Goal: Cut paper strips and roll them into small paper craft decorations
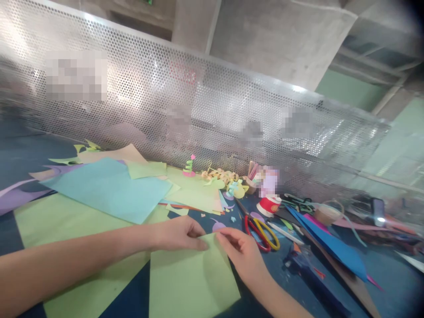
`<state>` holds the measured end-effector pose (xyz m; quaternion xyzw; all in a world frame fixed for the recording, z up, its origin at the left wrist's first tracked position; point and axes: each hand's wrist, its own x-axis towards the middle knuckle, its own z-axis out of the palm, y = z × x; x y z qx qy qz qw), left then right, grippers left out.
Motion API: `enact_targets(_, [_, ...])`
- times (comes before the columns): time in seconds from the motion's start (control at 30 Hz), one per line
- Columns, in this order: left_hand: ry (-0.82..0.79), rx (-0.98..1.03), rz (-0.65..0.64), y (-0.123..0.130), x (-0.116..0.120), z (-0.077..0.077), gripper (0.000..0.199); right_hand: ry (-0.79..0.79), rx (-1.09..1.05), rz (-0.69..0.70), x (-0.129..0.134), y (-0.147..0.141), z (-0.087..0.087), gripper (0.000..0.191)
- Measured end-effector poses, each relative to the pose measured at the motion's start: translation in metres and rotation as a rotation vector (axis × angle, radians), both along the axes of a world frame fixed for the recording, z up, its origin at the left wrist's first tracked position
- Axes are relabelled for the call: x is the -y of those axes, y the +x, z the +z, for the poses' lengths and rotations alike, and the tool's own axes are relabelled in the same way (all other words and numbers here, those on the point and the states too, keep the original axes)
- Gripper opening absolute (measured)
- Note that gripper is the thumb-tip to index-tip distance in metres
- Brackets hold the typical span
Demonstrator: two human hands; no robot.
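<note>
A sheet of light green paper [188,282] lies in front of me, its far edge raised a little between my hands. My left hand [183,234] grips that edge with the thumb on top and the fingers curled behind. At the far right corner, my right hand [241,249] pinches the same sheet between thumb and fingers. Just beyond my right hand lie scissors [261,234] with one red and one yellow handle loop. A larger light green sheet [89,247] lies under my left forearm, partly covered by a light blue sheet [112,190].
A perforated metal screen [212,101] stands along the table's far side. Small paper crafts [225,176] and a red and white paper cup [269,205] sit near it. On the right are a dark blue tool [314,282], blue paper [331,243] and a phone [377,212].
</note>
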<state>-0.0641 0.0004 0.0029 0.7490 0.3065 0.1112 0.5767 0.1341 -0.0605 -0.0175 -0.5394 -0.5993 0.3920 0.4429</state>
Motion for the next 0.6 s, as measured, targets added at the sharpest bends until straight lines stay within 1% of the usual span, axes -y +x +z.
enact_targets(0.13, [-0.041, -0.034, -0.013, 0.0007, 0.0000, -0.0020, 0.032, -0.056, -0.084, 0.038, 0.0009, -0.0021, 0.0048, 0.039])
enact_targets(0.3, [-0.013, -0.055, -0.023, -0.0002, -0.0016, -0.0027, 0.034, -0.093, -0.122, 0.023, -0.0021, -0.0018, 0.0036, 0.032])
enact_targets(0.4, [-0.004, -0.045, -0.055, 0.0004, -0.0021, -0.0039, 0.036, -0.081, -0.092, 0.021, -0.0039, -0.0009, 0.0012, 0.030])
enact_targets(0.47, [0.006, -0.034, -0.042, 0.0016, -0.0026, -0.0046, 0.039, -0.060, -0.043, 0.030, -0.0045, 0.0001, -0.0001, 0.029])
enact_targets(0.6, [0.126, -0.039, 0.004, 0.0042, -0.0043, -0.0048, 0.039, -0.028, 0.038, 0.040, -0.0042, 0.0020, -0.0023, 0.027])
